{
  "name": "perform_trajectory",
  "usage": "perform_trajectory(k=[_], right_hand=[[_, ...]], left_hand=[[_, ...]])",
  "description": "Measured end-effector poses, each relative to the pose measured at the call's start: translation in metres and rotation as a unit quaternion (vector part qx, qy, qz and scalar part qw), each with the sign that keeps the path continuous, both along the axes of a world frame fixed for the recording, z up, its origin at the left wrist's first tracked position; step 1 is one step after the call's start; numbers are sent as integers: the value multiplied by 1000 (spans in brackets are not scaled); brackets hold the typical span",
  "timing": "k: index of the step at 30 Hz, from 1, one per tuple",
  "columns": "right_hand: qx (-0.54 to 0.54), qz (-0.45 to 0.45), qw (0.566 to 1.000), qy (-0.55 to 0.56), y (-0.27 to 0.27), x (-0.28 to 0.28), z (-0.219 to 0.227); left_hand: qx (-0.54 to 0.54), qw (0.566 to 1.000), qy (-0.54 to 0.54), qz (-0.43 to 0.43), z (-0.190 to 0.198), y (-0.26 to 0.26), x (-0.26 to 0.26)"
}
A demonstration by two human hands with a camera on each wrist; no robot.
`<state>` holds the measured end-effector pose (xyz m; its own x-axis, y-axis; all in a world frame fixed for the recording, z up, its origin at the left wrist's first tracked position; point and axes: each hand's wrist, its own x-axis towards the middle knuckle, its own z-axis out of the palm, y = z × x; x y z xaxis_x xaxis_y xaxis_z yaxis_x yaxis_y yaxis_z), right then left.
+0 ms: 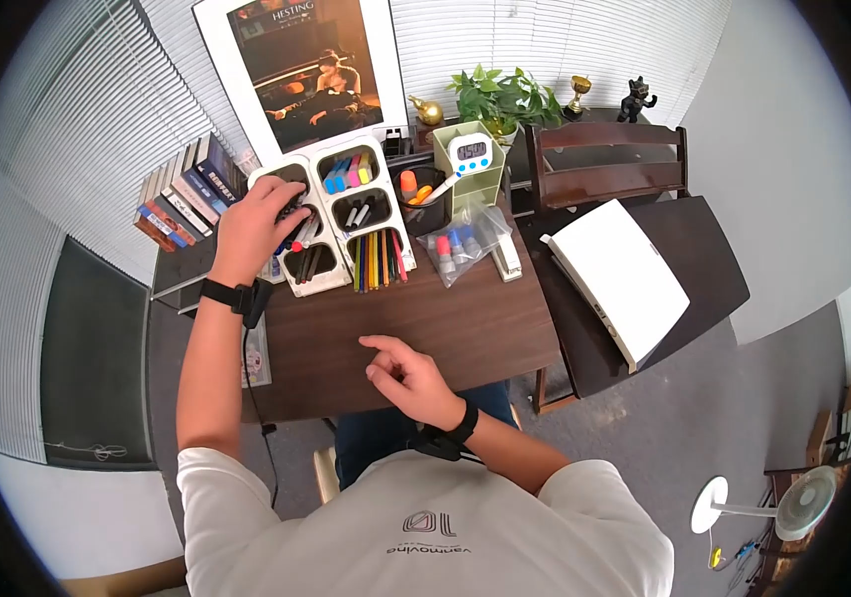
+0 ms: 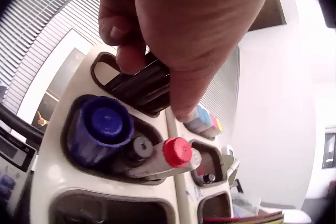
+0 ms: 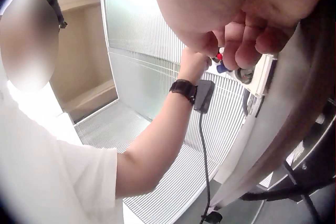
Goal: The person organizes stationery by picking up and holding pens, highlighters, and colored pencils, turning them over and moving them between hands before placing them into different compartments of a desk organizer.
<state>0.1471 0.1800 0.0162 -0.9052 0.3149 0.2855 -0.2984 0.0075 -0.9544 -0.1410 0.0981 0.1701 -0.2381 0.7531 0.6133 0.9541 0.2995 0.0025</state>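
Note:
My left hand (image 1: 251, 231) reaches over the upper compartment of a white organizer (image 1: 324, 283). In the left wrist view, its fingertips are right at a bundle of black pens (image 2: 142, 85), with the thumb stretched along the other side; I cannot tell whether they pinch any pens. The compartment below holds a thick blue-capped marker (image 2: 107, 124), a black-capped marker (image 2: 139, 148) and a red-capped marker (image 2: 177, 151). My right hand (image 1: 415, 386) hovers over the near side of the dark wooden table (image 1: 415, 323), index finger extended, other fingers loosely curled, holding nothing.
A second organizer alongside carries highlighters (image 1: 349, 174) and colored pencils (image 1: 378, 264). To its right are a black pen cup (image 1: 423, 214), a green holder (image 1: 480, 189) with a timer (image 1: 470, 151), a bag of bottles (image 1: 460, 249) and a stapler (image 1: 507, 257). Books (image 1: 187, 194) stand left.

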Motion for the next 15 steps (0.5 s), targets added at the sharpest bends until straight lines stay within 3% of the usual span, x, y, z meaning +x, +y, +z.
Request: perform_trajectory(k=[3,11,15], right_hand=[[21,-6,1000,12,0,0,0],[57,-30,998,13,-3,2,3],[92,-55,994,20,-6,1,4]], left_hand=[[-49,998,46,8,0,2,-2],[-32,995,93,-5,-2,1,-12],[81,994,37,-65,1,-13,-10]])
